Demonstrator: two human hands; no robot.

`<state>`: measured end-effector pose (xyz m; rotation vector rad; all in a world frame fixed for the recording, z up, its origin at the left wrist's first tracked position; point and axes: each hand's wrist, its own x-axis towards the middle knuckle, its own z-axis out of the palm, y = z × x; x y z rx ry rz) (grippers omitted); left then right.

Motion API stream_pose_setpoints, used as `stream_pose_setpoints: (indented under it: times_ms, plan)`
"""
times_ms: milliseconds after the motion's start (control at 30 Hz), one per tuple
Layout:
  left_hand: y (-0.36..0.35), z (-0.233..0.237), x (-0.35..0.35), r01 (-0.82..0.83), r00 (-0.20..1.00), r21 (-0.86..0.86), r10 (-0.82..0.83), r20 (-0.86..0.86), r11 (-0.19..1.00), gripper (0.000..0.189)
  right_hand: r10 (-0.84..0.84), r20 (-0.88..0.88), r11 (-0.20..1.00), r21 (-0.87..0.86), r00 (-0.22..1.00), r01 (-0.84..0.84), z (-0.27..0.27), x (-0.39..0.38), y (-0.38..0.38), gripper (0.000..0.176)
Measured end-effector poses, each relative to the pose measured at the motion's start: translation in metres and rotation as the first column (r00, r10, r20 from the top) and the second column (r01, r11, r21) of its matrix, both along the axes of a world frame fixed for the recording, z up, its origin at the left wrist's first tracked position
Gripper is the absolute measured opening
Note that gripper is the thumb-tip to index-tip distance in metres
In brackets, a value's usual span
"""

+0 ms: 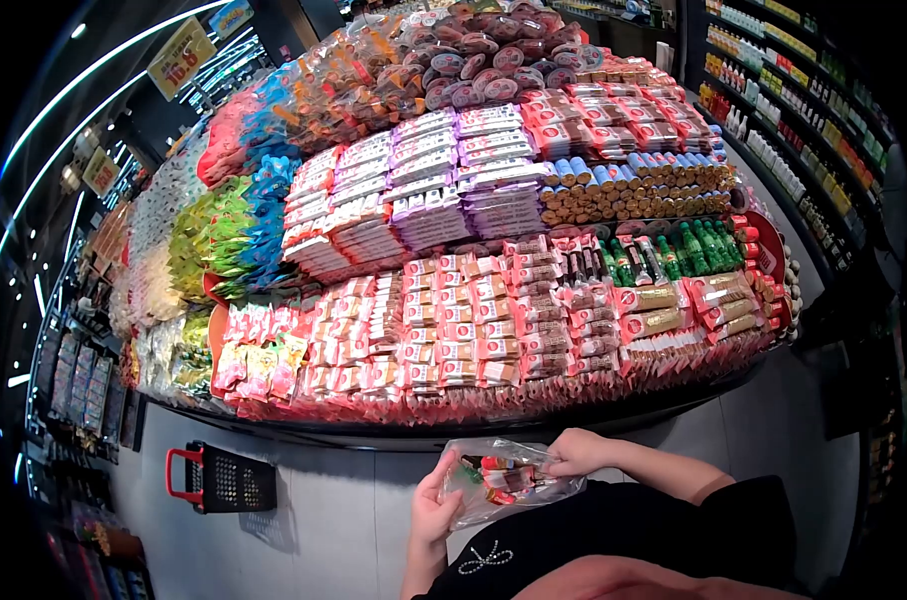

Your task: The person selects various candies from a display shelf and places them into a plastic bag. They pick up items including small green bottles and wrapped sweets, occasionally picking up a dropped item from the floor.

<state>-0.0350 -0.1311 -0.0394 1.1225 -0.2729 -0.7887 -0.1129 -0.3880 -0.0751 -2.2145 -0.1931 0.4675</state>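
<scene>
Close to my body I hold a clear plastic bag (pixel 504 482) with several small red and white wrapped snacks inside. My left hand (pixel 434 505) grips the bag's left edge. My right hand (pixel 577 452) pinches its upper right edge, fingers closed on the plastic. Directly in front stands a tiered round display (pixel 494 420) piled with packaged sweets. The nearest lower tier holds rows of small red and pink packets (pixel 454 330).
A black shopping basket with red handles (pixel 222 480) sits on the grey floor at the left. Purple and white packs (pixel 444 180) fill the upper tier, green bags (pixel 209 235) the left side. Shelves of bottles (pixel 804 130) line the right aisle, more racks the left.
</scene>
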Motion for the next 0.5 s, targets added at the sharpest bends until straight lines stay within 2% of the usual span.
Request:
stream_pose_setpoints:
  times_ms: [100,133,200,233,300,367,400,433,500]
  plan:
    - [0.021,-0.005,-0.002,-0.11,0.994,0.006,0.11,-0.004,0.994,0.058,0.097,0.009,0.991,0.096,0.995,-0.098,0.004,0.014,0.019,0.032]
    - [0.03,-0.008,-0.001,-0.172,0.985,-0.014,0.173,0.006,0.985,0.058,0.129,0.069,0.977,0.162,0.989,-0.139,0.001,0.019,0.024,0.036]
    - [0.05,-0.01,-0.001,-0.278,0.959,-0.091,0.282,0.032,0.956,0.058,0.157,0.112,0.949,0.259,0.981,-0.181,0.008,0.029,0.033,0.033]
    - [0.059,-0.007,-0.001,-0.277,0.96,-0.067,0.279,0.019,0.959,0.058,0.179,0.125,0.931,0.299,0.976,-0.209,0.018,0.034,0.036,0.031]
    - [0.075,0.002,-0.001,-0.393,0.908,-0.053,0.397,0.131,0.918,0.062,0.183,0.139,0.874,0.431,0.973,-0.225,0.028,0.042,0.045,0.027]
    - [0.082,0.038,-0.005,-0.388,0.901,-0.083,0.397,0.175,0.918,0.06,0.225,0.101,0.788,0.565,0.969,-0.242,0.061,0.048,0.051,0.025]
    - [0.088,0.047,-0.005,-0.395,0.893,-0.167,0.421,0.161,0.903,0.062,0.225,0.086,0.749,0.622,0.97,-0.229,0.08,0.05,0.053,0.024]
    - [0.089,0.07,-0.004,-0.416,0.883,-0.112,0.43,0.186,0.902,0.064,0.227,0.076,0.708,0.671,0.971,-0.218,0.099,0.054,0.054,0.024]
    - [0.097,0.098,0.001,-0.411,0.848,-0.106,0.422,0.321,0.906,0.063,0.16,0.301,0.77,0.558,0.94,-0.31,0.133,0.064,0.051,0.024]
